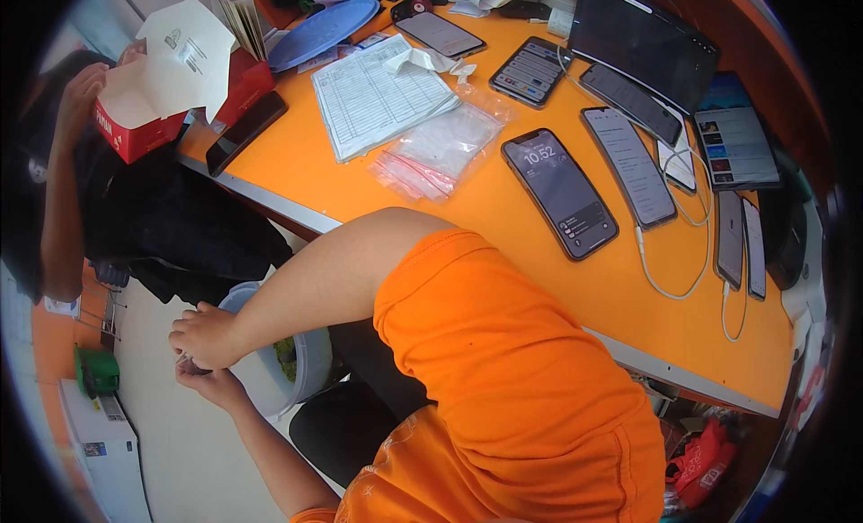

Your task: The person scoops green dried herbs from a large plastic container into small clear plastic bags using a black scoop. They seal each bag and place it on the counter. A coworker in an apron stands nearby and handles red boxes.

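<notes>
My right hand and my left hand meet at the left, beside a pale plastic bucket. Between the fingers is a small dark item with a thin pale edge. Most of it is hidden by my hands, so its kind is unclear. My right forearm crosses over the bucket's rim, and my left forearm rises from below. Inside the bucket some green, moss-like matter shows.
An orange table holds several smartphones, one of them lit, charging cables, a tablet, ruled paper sheets and zip bags. Another person's hand holds a red-and-white cardboard box.
</notes>
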{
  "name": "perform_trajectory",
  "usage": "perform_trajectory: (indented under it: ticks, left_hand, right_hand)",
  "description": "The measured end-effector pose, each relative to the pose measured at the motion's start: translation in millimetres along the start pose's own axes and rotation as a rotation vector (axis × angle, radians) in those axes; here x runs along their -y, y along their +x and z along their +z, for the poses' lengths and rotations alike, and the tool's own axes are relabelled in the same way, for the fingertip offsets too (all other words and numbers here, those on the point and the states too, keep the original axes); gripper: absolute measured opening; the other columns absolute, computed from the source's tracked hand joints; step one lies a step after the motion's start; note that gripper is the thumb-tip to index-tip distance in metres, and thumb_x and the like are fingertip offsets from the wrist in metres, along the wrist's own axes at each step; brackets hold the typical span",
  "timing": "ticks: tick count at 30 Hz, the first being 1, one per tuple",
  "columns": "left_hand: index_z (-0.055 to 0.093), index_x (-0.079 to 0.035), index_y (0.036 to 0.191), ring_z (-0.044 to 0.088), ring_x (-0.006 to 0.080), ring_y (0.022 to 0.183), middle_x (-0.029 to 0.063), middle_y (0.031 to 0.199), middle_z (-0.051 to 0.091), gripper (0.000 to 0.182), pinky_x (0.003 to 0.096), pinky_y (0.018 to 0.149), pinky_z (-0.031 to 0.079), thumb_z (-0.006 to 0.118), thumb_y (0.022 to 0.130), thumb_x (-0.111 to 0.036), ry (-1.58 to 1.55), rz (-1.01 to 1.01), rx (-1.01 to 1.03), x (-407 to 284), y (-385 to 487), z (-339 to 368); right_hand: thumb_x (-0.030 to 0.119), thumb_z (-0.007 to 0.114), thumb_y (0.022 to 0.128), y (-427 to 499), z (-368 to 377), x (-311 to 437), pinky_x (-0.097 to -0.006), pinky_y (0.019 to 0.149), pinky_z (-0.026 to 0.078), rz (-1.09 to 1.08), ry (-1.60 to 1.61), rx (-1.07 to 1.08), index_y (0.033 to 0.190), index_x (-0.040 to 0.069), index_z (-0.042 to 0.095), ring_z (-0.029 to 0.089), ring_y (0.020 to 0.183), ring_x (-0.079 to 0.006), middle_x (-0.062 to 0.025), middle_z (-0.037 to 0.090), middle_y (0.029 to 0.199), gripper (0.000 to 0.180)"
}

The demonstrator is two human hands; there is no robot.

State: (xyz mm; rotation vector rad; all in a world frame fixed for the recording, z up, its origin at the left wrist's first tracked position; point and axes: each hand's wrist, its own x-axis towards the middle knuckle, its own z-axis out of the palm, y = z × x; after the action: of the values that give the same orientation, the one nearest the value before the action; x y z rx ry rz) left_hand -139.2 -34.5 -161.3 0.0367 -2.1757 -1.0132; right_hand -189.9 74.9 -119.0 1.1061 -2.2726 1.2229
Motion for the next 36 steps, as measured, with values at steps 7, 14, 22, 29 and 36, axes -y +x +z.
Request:
perform_trajectory:
  ticks: [7, 14, 22, 29, 36]
  left_hand:
    - [0.033, 0.003, 0.118, 0.052, 0.0223, 0.102, 0.0155, 0.112, 0.048, 0.044, 0.0323, 0.087, 0.043, 0.062, 0.085, -0.003, 0.045, 0.045, 0.012, 2, 0, -3]
    - [0.030, 0.003, 0.121, 0.054, 0.0266, 0.101, 0.0195, 0.113, 0.049, 0.050, 0.0340, 0.084, 0.046, 0.062, 0.084, -0.004, 0.164, 0.035, 0.030, 4, -3, -1]
    - [0.047, 0.001, 0.113, 0.056, 0.0369, 0.096, 0.0198, 0.103, 0.056, 0.041, 0.0434, 0.080, 0.046, 0.066, 0.077, -0.005, 0.500, 0.205, 0.243, 9, 1, -34]
    - [0.050, -0.012, 0.111, 0.058, 0.0288, 0.093, 0.0091, 0.095, 0.058, 0.043, 0.0420, 0.076, 0.046, 0.062, 0.070, -0.003, 0.819, 0.366, 0.499, 10, 21, -56]
    - [0.050, -0.012, 0.111, 0.062, 0.0263, 0.089, 0.0092, 0.099, 0.058, 0.034, 0.0401, 0.073, 0.050, 0.057, 0.079, -0.007, 1.231, 0.344, 0.872, 39, 19, -45]
  right_hand:
    - [0.023, 0.061, 0.075, 4, -11, 6, -0.0403, 0.084, 0.036, 0.013, 0.057, 0.121, 0.089, 0.016, 0.061, 0.055, 0.099, -0.0195, -0.0018, 0.064, 0.091, 0.016]
    - [0.023, 0.062, 0.075, 5, -15, 11, -0.0421, 0.086, 0.036, 0.104, 0.006, 0.245, 0.090, 0.009, 0.063, 0.057, 0.097, -0.0230, -0.0095, 0.066, 0.090, 0.021]
    - [0.021, 0.063, 0.072, 21, -7, -1, -0.0454, 0.076, 0.049, 0.312, 0.061, 0.511, 0.086, -0.005, 0.068, 0.065, 0.087, -0.0329, -0.0215, 0.066, 0.091, 0.030]
    - [0.026, 0.060, 0.077, 9, 24, -49, -0.0417, 0.066, 0.050, 0.299, 0.036, 0.377, 0.074, 0.006, 0.069, 0.065, 0.070, -0.0317, -0.0203, 0.064, 0.071, 0.022]
    - [0.026, 0.063, 0.079, 14, -24, -47, -0.0386, 0.079, 0.049, 0.269, 0.008, 0.597, 0.090, 0.003, 0.064, 0.063, 0.090, -0.0291, -0.0148, 0.066, 0.090, 0.026]
